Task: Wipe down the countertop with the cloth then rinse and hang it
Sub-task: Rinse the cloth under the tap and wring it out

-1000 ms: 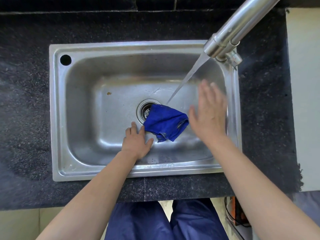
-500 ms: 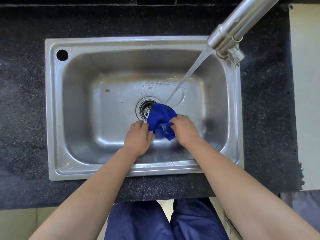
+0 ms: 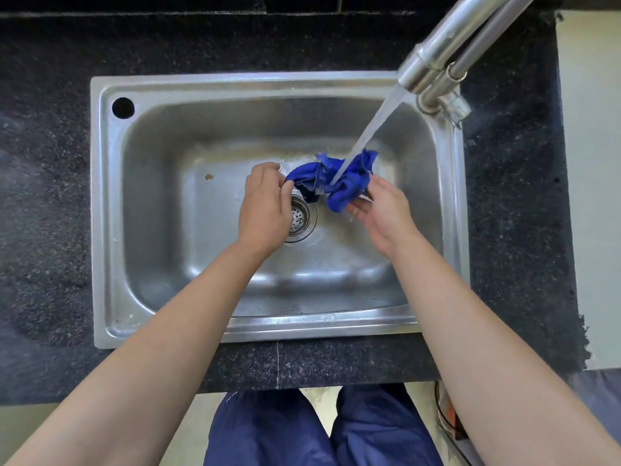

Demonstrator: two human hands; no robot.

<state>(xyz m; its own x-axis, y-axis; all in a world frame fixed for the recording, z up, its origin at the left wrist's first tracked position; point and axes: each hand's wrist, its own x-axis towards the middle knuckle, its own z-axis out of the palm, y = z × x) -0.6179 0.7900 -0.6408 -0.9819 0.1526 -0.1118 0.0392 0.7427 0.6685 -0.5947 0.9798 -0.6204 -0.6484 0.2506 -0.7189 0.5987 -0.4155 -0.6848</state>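
Cloth (image 3: 339, 181) over sink (image 3: 107, 230), under water (image 3: 373, 129)

Cloth: we now lift the crumpled blue cloth (image 3: 351, 191) up into the clear stream of tap water (image 3: 371, 131).
Hands: our left hand (image 3: 265, 210) pinches its left end; our right hand (image 3: 384, 215) now grips its right.

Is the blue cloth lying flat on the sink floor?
No, the left hand and right hand hold the blue cloth up under the running water.

Head camera looks steeply down onto sink (image 3: 100, 230).
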